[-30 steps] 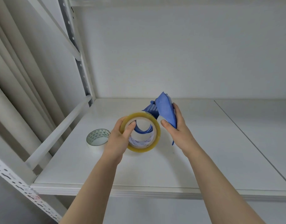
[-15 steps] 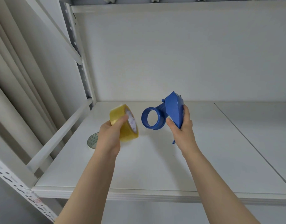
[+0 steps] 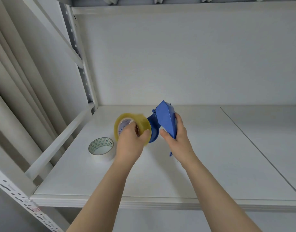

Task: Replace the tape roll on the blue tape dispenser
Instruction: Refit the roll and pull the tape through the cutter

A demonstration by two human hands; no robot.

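The blue tape dispenser (image 3: 166, 121) was in the air above the shelf (image 3: 211, 156), my right hand (image 3: 179, 139) wrapped around its handle, thumb on the near face and fingers curled behind. Its round hub (image 3: 154, 133) was turned toward my left, so the open side faced the roll. I judged that to be the reason for the tilt: the hub had to sit sideways for a roll to slide on. The amber tape roll (image 3: 141, 122) was in my left hand (image 3: 130, 144), pinched across its width with fingertips reaching into the core. Its far edge was right against the hub and partly covered it. The roll was smeared with blur, so I could not tell whether it was seated on the hub or only touching it. Holding it by core and rim probably kept my fingers off the tape band and let me steer the hole onto the hub. Down on the shelf, just left of my left wrist, a second roll (image 3: 101, 147) lay flat, white with green triangles printed inside its core, apart from the dispenser. By my count there was one dispenser and two rolls of tape, one held and one lying, and both hands were busy gripping
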